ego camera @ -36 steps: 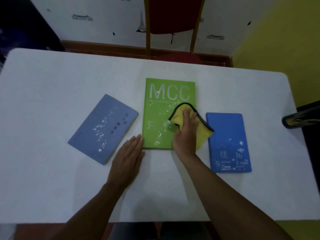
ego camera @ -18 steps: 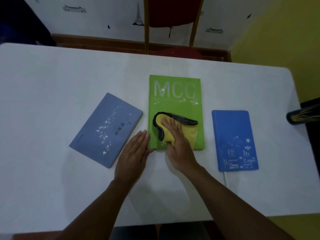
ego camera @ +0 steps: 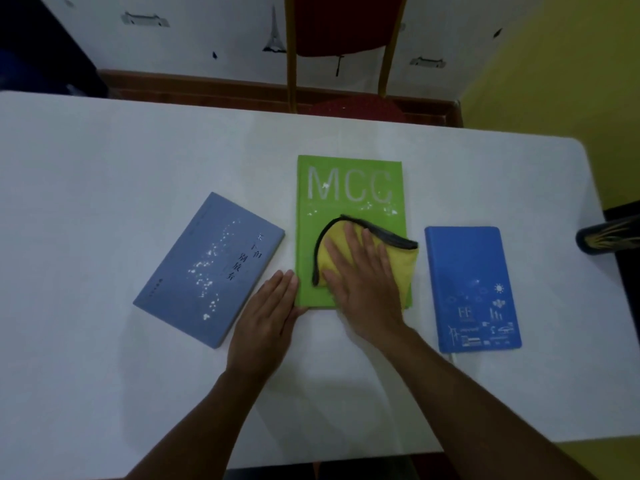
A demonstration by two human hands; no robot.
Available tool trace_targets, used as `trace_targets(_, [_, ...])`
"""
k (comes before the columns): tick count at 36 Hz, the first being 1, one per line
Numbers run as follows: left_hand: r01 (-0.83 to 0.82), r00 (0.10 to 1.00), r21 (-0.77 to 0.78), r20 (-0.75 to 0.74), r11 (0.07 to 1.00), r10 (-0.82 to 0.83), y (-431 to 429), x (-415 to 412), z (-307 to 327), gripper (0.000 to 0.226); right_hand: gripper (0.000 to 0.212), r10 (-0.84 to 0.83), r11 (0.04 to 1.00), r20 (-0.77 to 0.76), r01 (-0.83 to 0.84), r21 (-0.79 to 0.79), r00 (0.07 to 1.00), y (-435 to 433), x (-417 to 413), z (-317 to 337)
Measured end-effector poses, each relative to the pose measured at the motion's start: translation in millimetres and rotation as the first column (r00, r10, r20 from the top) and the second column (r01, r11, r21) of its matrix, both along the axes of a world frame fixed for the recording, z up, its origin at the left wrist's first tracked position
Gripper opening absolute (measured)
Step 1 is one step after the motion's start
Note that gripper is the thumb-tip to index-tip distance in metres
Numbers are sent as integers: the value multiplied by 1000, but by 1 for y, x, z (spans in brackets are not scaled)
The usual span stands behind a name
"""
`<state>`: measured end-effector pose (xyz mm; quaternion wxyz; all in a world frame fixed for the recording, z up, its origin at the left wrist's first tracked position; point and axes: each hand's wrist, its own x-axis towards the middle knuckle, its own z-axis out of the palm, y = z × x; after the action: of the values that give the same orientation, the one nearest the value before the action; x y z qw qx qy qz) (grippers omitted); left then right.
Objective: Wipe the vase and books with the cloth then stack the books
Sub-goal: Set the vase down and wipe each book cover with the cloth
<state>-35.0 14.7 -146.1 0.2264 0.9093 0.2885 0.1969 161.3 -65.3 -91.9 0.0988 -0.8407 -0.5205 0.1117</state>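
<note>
in the middle of the frame a green book [ego camera: 349, 188] lies flat on the white table [ego camera: 104, 168], with big pale letters "mcc" across its upper part and small white specks scattered just under them. the right hand [ego camera: 363, 289] lies spread on a yellow cloth [ego camera: 403, 265] with a dark trim, fingers straight and a little apart, palm pressing the cloth onto the lower half of the green cover. the cloth reaches to the book's right edge and hangs slightly over it. the left hand [ego camera: 266, 320] rests flat on the table at the book's lower left corner, fingers straight and together, their side touching the book's left edge. it holds nothing.

left of centre a grey-blue book [ego camera: 207, 268] lies turned at a slant, just beside the left hand – white specks run in a loose band across its cover. right of centre a bright blue notebook [ego camera: 471, 268] lies nearly square to the green book, apart from it, with small white drawings on its lower part.

at the right edge of the frame a dark vase [ego camera: 609, 237] with yellow markings is partly cut off – how it stands cannot be told. at the top centre, beyond the table's far edge, stands a chair [ego camera: 343, 29] with a red back and seat.
</note>
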Motion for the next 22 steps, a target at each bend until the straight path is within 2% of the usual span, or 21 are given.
trace_targets(3, [-5,1000,-2,-15,1000,5,-1,0,0,55,59,-82,996,4,82,-25,997,18,34,-2])
trace_targets(6, [0,1000,-20,-27,1000,0,0,1,1,54,68,-11,1000,-40,10,-16,999,40,42,-2])
trace_targets(9, [6,999,-60,-36,998,-8,2,2,7,57,68,106,990,-97,-96,104,990,37,25,-4])
trace_targets(13, [30,998,-151,-43,988,-37,7,6,17,66,49,211,948,-186,-154,279,960,1,12,-7])
trace_targets(16, [90,995,-150,-36,985,-96,12,13,22,69,46,135,939,-341,-10,344,930,-17,19,5])
trace_targets(19, [113,991,-146,-55,983,-122,14,15,22,71,42,-154,873,-553,375,312,819,-16,23,29])
trace_targets(20, [116,990,-140,-57,983,-125,13,15,21,71,42,-228,833,-573,463,304,787,-15,23,36])
trace_targets(22, [121,990,-126,-55,985,-129,13,14,19,71,44,-241,809,-566,485,331,789,-15,19,45])
